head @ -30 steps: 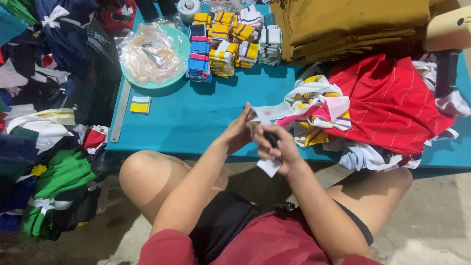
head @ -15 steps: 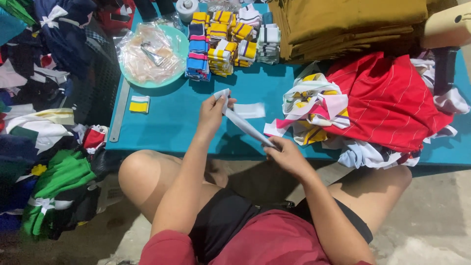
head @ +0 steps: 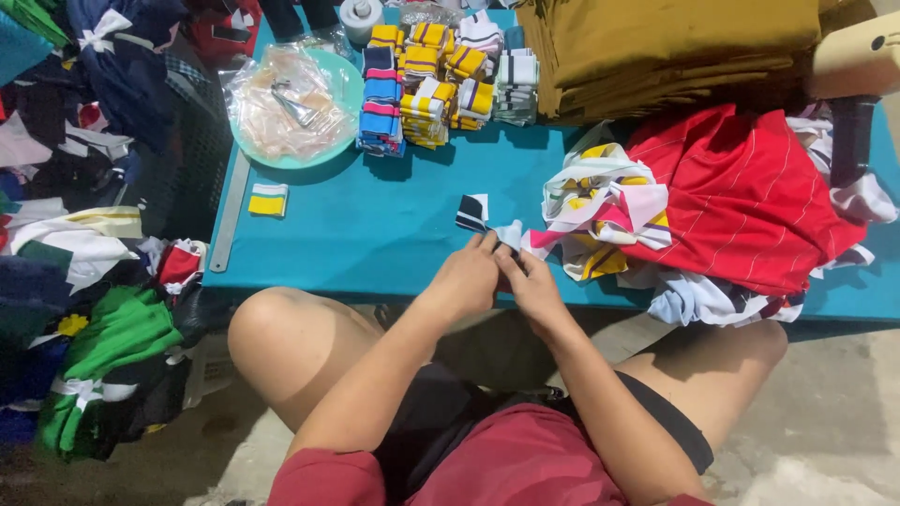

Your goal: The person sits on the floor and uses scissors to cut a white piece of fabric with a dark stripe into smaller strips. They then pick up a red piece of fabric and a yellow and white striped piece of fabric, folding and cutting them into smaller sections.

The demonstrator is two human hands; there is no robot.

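at the table's near edge my left hand (head: 466, 279) and right hand (head: 532, 286) are pressed together, pinching a small white-and-dark fabric strip (head: 487, 221). i judge i'm folding it; next needs a flat crease. at one o'clock, a red garment (head: 741, 187); at twelve, folded striped bundles (head: 422, 84).

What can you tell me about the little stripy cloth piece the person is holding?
The small cloth strip looks like knitted ribbing, dark navy with white bands. It is bent: one end lies on the teal table, the other, whiter end is pinched between the left hand and right hand at the table's near edge. It sits just left of the heap of colourful garments.
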